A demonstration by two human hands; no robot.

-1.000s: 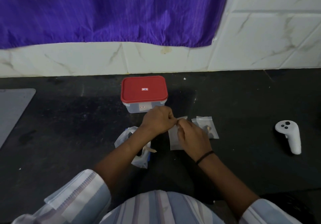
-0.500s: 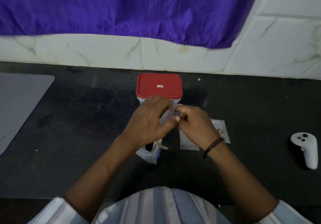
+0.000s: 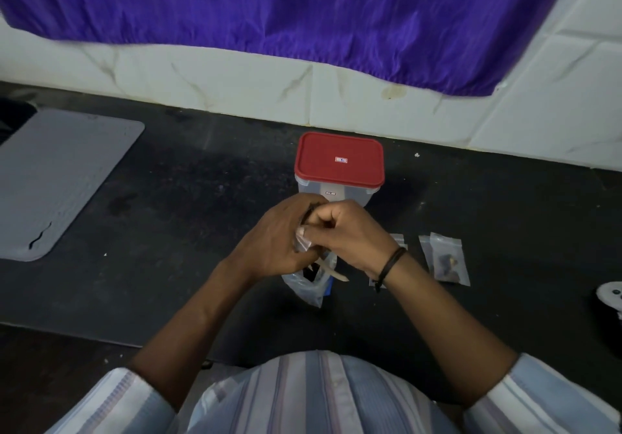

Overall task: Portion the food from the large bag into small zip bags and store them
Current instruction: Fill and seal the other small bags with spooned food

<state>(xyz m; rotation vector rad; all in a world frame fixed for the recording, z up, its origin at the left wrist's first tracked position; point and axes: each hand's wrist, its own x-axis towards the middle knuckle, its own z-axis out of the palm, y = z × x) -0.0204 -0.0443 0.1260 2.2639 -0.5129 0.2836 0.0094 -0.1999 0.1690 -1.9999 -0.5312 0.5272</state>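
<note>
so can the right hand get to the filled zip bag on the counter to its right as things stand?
Probably not right away. The path to the filled zip bag is open counter, but the right hand and the left hand are together pinching a small bag, so it must let go first.

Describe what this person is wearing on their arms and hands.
Both hands are bare, no gloves or rings visible. The right hand has a thin black cord bracelet at the wrist. The left hand wears nothing. Both forearms are bare, with the pale blue, white and mauve striped shirt sleeves pushed up near the elbows.
</note>
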